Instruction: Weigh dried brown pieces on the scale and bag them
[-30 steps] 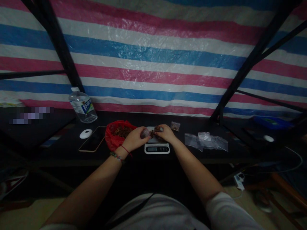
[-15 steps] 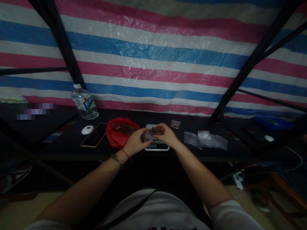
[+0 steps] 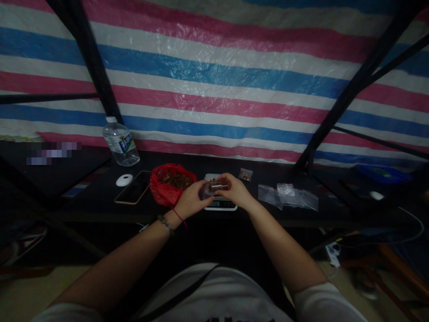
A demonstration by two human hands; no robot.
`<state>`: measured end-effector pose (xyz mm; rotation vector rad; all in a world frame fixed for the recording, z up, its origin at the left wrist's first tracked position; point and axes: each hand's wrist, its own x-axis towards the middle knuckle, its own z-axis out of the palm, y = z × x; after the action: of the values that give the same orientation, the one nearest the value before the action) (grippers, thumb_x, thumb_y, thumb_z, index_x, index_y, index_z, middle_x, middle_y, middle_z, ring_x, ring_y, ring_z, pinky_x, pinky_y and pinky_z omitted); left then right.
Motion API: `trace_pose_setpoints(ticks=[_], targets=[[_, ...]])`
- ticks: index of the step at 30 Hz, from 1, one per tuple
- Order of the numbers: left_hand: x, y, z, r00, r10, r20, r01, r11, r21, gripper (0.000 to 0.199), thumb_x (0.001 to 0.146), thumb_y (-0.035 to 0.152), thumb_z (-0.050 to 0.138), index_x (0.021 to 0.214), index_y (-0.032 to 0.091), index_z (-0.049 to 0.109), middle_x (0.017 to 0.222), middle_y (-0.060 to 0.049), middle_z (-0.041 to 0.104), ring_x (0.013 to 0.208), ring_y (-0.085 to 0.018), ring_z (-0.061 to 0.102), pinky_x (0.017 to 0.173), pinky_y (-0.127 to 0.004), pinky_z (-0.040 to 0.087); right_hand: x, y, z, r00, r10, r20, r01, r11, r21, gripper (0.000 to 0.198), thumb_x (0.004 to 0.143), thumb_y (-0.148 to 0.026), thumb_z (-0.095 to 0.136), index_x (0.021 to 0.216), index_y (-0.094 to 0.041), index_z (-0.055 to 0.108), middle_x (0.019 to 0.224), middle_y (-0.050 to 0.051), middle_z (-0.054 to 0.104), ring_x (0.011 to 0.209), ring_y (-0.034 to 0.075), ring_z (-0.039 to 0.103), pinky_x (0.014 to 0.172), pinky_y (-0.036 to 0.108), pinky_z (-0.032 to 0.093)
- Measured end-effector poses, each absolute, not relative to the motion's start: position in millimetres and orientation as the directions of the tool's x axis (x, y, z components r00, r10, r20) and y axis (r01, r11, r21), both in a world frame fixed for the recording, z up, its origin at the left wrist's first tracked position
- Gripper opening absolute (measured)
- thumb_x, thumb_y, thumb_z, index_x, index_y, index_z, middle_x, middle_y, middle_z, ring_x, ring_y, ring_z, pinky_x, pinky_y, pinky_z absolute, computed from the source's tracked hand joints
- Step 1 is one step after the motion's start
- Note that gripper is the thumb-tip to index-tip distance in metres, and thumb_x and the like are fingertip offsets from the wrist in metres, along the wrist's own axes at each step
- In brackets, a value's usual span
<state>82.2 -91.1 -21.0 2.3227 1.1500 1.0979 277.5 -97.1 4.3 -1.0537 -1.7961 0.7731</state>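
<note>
My left hand (image 3: 193, 199) is closed on a small clear plastic bag (image 3: 205, 191), its mouth turned toward the right. My right hand (image 3: 235, 192) grips a small shiny container (image 3: 217, 184), tipped against the bag's opening. How much is inside the bag cannot be made out. Both hands are above a white digital scale (image 3: 221, 207), which they partly cover. A few brown bits show near the scale's back edge. Just left of my left hand, a red plastic bag (image 3: 161, 192) stands open, full of dried brown pieces (image 3: 179, 180).
A small filled zip bag (image 3: 246, 175) lies behind my right hand, with several flat clear bags (image 3: 288, 197) farther right. To the left are a phone (image 3: 133, 188), a white rounded object (image 3: 124, 180) and a plastic bottle (image 3: 121, 143). Black frame bars (image 3: 328, 116) flank the dark table.
The container in my right hand has tipped toward the plastic bag; brown pieces showed there before, and now its shiny side shows. The whole view has shifted slightly.
</note>
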Motion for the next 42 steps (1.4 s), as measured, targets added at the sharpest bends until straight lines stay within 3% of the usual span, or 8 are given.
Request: trace_pose_setpoints(ticks=[4,12,27,35,42], targets=[[84,-94,-21,0.366,0.783,0.503,0.495,-0.621,0.607,0.049,0.072,0.037,0.066,0.114,0.016,0.055,0.107,-0.01,0.065,0.097,-0.023,0.062,0.085,-0.035,0.049,277,-104,14,-0.291,0.871,0.395,0.34,0.48,-0.809,0.031,0.069,-0.018,0.069,0.1,-0.017,0.065,0.102,0.006,0.068,0.09,0.016,0.065,0.084,0.033,0.051],[87,-99,-19,0.338,0.781,0.525,0.439,-0.624,0.647,0.05,0.073,0.035,0.066,0.117,0.016,0.052,0.11,-0.01,0.064,0.099,-0.023,0.062,0.088,-0.035,0.049,278,-110,21,-0.361,0.814,0.454,0.401,0.575,-0.713,0.041,0.08,-0.022,0.061,0.121,-0.024,0.059,0.121,0.007,0.062,0.108,0.02,0.06,0.091,0.036,0.048],[83,-92,-21,0.302,0.778,0.55,0.362,-0.628,0.689,0.046,0.075,0.033,0.064,0.116,0.015,0.052,0.103,-0.008,0.065,0.093,-0.021,0.063,0.082,-0.033,0.051,280,-102,11,-0.309,0.828,0.468,0.314,0.553,-0.772,0.046,0.078,-0.02,0.061,0.123,-0.026,0.056,0.118,0.006,0.06,0.102,0.017,0.059,0.088,0.034,0.049],[69,-67,-31,0.264,0.834,0.484,0.438,-0.551,0.711,0.043,0.08,0.037,0.057,0.116,0.015,0.053,0.102,-0.008,0.065,0.091,-0.02,0.063,0.083,-0.034,0.049,306,-78,-7,-0.181,0.866,0.467,0.525,0.486,-0.699,0.046,0.069,-0.014,0.062,0.115,-0.018,0.06,0.107,0.008,0.057,0.086,0.015,0.059,0.079,0.03,0.051],[67,-63,-35,0.287,0.847,0.448,0.591,-0.524,0.613,0.029,0.081,0.035,0.051,0.103,0.016,0.055,0.089,-0.006,0.064,0.079,-0.019,0.062,0.072,-0.031,0.048,338,-50,-36,-0.087,0.908,0.41,0.619,0.371,-0.692,0.053,0.066,-0.013,0.062,0.119,-0.016,0.057,0.103,0.008,0.058,0.08,0.014,0.058,0.078,0.032,0.05]])
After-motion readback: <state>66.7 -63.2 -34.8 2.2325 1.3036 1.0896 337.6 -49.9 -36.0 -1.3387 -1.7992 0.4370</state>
